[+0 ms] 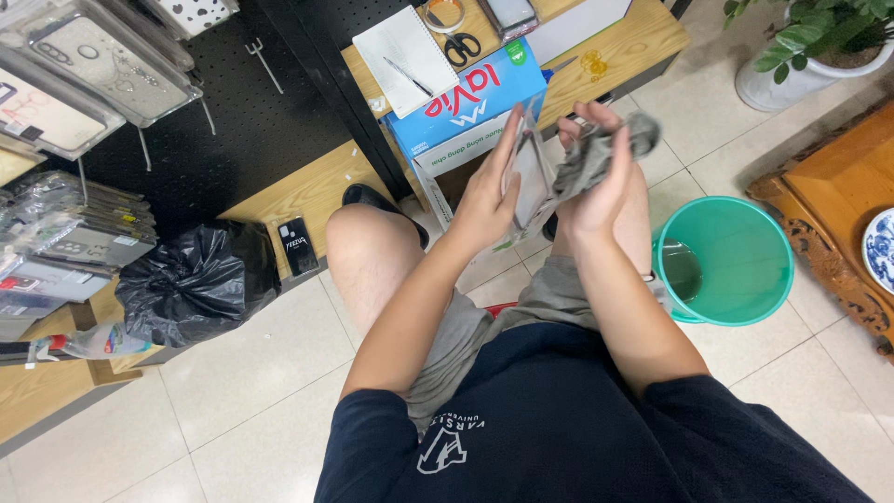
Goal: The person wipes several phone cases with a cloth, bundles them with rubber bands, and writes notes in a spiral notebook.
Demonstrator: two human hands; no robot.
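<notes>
Both hands busy: my left hand (486,191) grips a clear phone case (531,177), my right hand (596,172) clutches a grey cloth (596,154), wiping; next I'd flip it.

The scene is evenly, brightly lit from overhead; soft shadows are cast, edges are bent, slight blur is seen.

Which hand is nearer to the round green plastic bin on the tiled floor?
Right. The right hand, holding a grey cloth, is just up and left of the green plastic bin; the left hand, holding a clear flat case, sits farther left.
</notes>
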